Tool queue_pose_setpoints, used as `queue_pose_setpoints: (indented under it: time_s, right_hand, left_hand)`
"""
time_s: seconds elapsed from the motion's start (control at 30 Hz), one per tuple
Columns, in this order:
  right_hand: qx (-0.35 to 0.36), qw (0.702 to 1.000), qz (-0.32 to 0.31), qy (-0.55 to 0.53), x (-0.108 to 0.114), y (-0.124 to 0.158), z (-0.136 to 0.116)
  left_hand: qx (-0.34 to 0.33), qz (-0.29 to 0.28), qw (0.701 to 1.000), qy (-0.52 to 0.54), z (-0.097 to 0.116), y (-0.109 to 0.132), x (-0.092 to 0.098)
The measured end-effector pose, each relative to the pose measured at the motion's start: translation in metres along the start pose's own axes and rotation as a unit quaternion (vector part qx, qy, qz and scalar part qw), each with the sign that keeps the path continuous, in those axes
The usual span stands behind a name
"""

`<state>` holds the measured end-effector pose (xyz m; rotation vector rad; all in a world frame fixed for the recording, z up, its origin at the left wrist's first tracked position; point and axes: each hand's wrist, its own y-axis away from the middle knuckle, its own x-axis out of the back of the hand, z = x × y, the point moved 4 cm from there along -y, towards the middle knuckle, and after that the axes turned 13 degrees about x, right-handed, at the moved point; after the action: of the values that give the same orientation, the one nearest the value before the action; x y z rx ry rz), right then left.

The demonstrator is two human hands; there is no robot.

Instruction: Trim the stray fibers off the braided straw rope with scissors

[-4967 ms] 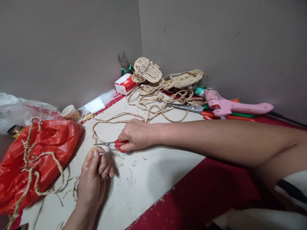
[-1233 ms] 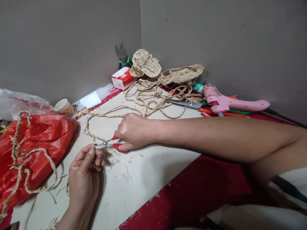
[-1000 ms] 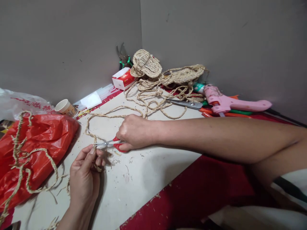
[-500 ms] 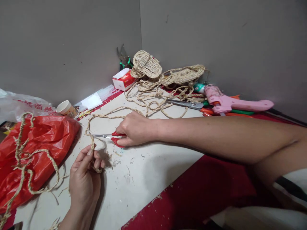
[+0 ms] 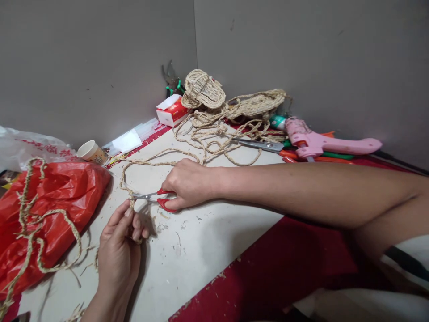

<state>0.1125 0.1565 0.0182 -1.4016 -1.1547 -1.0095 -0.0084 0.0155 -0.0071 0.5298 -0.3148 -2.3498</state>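
pale, braided straw rope (image 5: 150, 163) is pinched between the left hand's fingers (image 5: 124, 230) above a scrap-strewn white worktop (image 5: 197, 259) edged in dark red. the left hand (image 5: 119, 246) grips it narrowly, thumb against forefinger, at the near left of the surface. the right hand (image 5: 187, 183), its fingers closed through the loops, holds small red-handled scissors with silver blades (image 5: 146, 197); the loops stand a little apart and the blade tips meet the rope just above the left thumb. whether the blades bite into the fibre cannot be told.

from there the rope curves back past the right hand toward a loose tangle of rope (image 5: 217, 132) below an oval, bound coil of rope (image 5: 206, 91). beside the coil sits a red and white cardboard box (image 5: 170, 111). a pink plastic tool with a long handle (image 5: 338, 144) lies at right, near large steel-bladed scissors (image 5: 264, 146). at left, a frayed length of rope (image 5: 77, 230) drapes over a crumpled red plastic bag (image 5: 89, 181), near a tilted, printed paper cup (image 5: 95, 154).
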Motion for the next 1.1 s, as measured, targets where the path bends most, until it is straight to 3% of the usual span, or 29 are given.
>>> queue_pose_setpoints:
  time_s: [0.33,0.63,1.1]
  right_hand:
    - [0.019,0.999,0.009,-0.044,-0.0053,-0.0022,0.006]
    - [-0.026,0.998,0.017,-0.053,0.0008,0.001,0.004]
    - [-0.001,0.998,-0.005,-0.056,-0.0004,-0.0011,0.0031]
  left_hand:
    - [0.005,0.005,1.0,0.01,0.0021,-0.0002,-0.0011]
    - [0.013,0.005,1.0,0.011,0.0,-0.001,0.0008]
    - [0.011,0.007,1.0,0.016,0.0013,0.0008,-0.0005]
